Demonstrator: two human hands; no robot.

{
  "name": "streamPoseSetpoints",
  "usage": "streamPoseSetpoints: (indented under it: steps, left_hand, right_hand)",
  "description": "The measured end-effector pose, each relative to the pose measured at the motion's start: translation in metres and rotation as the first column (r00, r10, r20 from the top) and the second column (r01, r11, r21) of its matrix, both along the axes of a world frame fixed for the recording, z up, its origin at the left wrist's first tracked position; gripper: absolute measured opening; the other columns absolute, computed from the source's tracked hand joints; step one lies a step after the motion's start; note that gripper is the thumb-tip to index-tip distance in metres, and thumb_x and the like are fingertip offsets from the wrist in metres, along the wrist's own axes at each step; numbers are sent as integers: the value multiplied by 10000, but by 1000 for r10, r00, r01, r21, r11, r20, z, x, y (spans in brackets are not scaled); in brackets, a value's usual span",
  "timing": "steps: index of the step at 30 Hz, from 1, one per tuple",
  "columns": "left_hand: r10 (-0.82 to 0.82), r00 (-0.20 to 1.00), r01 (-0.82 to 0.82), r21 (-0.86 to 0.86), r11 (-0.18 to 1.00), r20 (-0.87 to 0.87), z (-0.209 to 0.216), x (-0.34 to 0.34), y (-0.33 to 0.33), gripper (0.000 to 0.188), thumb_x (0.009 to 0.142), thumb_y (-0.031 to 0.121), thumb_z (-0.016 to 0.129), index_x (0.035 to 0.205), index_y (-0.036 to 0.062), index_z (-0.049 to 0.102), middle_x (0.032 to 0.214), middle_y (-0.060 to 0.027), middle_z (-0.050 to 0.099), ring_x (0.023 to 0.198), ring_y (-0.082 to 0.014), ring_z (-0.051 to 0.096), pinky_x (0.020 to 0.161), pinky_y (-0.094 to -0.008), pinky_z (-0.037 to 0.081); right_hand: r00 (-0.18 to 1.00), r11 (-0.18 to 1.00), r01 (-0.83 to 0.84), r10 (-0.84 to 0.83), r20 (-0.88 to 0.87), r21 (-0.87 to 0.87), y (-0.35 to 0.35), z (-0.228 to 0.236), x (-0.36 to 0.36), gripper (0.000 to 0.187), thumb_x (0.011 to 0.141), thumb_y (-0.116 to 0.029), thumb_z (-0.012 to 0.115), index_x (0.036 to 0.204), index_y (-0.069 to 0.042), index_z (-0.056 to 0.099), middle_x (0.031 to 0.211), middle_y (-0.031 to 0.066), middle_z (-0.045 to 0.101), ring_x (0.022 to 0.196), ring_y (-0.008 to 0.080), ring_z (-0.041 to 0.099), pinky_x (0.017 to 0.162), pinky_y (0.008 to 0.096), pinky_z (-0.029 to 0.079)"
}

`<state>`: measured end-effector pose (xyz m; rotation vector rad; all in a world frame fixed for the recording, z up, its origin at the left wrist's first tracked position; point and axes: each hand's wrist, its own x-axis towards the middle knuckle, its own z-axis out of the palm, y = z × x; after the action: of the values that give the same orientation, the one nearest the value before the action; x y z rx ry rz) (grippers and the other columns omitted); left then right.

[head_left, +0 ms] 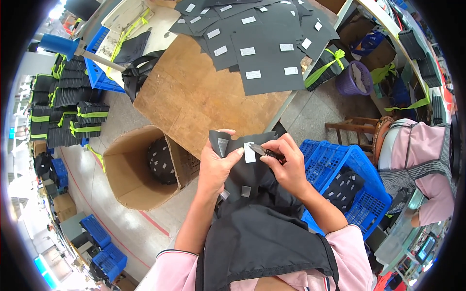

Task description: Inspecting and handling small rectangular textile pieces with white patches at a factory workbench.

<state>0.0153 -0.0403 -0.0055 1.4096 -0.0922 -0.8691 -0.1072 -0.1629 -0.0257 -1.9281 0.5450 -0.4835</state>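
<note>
My left hand (216,167) grips a dark grey fabric piece (236,175) in front of my apron, its thumb pressed on the front. Several small white labels sit on this piece; a white label (249,152) lies near its upper middle. In my right hand (287,164) is a pair of small thread snips (266,152) with a dark handle, held between thumb and fingers. The pointed tip touches or nearly touches that label; I cannot tell which. On the table beyond, several flat dark grey fabric pieces (264,60) with white labels lie overlapped.
The wooden table (194,104) stands ahead. A cardboard box (141,167) with a labelled dark piece inside is at left; a blue crate (335,169) with similar pieces is at right. Tied black bundles (68,104) are stacked far left. Another person (417,160) sits at far right.
</note>
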Motion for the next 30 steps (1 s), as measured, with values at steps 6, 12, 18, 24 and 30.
streamPoseSetpoints:
  steps: [6,12,18,24,30]
  left_hand:
    - [0,1000,0,9,1000,-13,-2,-1,0,372,729,-65,654,1063,53,541,924,-12,549,822,-85,552,730,-239,455]
    - [-4,999,3,-7,1000,-38,-1,-3,-1,378,728,-66,662,1067,51,544,934,-11,541,832,-88,546,746,-230,446]
    - [-39,999,38,32,999,38,-2,-2,2,378,723,-54,667,1066,50,549,926,-2,525,821,-82,527,730,-227,445]
    - [-35,999,35,16,999,-5,-3,-2,0,380,721,-51,668,1067,51,548,924,-4,532,822,-83,535,727,-226,447]
    - [-41,999,41,8,999,23,-4,-2,0,379,722,-54,669,1065,48,547,929,-11,543,824,-81,539,728,-225,449]
  right_hand:
    - [961,943,-246,268,70,-225,-15,3,-3,250,682,-40,719,908,-70,617,775,71,537,618,231,577,539,316,466]
    - [995,960,-88,97,22,-264,-14,5,-4,275,656,-63,731,901,-74,607,784,64,541,636,245,579,541,329,465]
    - [993,959,-104,114,22,-263,-14,7,0,271,654,-66,726,891,-74,595,783,68,534,647,255,576,545,333,461]
    - [994,946,-110,112,-11,-306,-17,10,-3,261,659,-78,719,889,-78,594,767,66,520,651,256,569,539,338,451]
    - [989,934,-138,146,0,-330,-21,4,0,244,665,-91,716,881,-79,602,749,58,516,625,253,560,524,333,442]
